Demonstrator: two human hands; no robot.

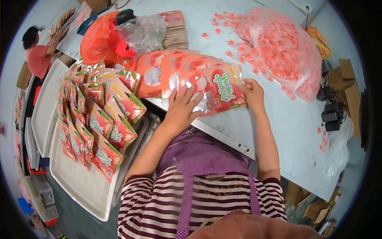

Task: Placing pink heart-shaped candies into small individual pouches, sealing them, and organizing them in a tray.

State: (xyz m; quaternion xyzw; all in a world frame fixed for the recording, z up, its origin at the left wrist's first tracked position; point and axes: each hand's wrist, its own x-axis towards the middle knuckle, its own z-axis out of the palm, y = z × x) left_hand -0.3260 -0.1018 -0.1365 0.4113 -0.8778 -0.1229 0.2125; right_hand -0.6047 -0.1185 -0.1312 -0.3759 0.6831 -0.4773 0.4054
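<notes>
A pink printed candy pouch lies at the near edge of the table in front of me, on top of a fanned row of like pouches. My left hand rests flat on its left part, fingers spread. At the pouch's right edge, my right hand pinches the upper corner between thumb and fingers. Whether anything is inside this pouch cannot be seen. Filled pouches stand in rows on a white tray to my left.
A big clear bag of small red-capped pieces spills onto the table at right. A stack of flat pouches, a clear plastic bag and an orange bag lie at the back. Another person sits far left.
</notes>
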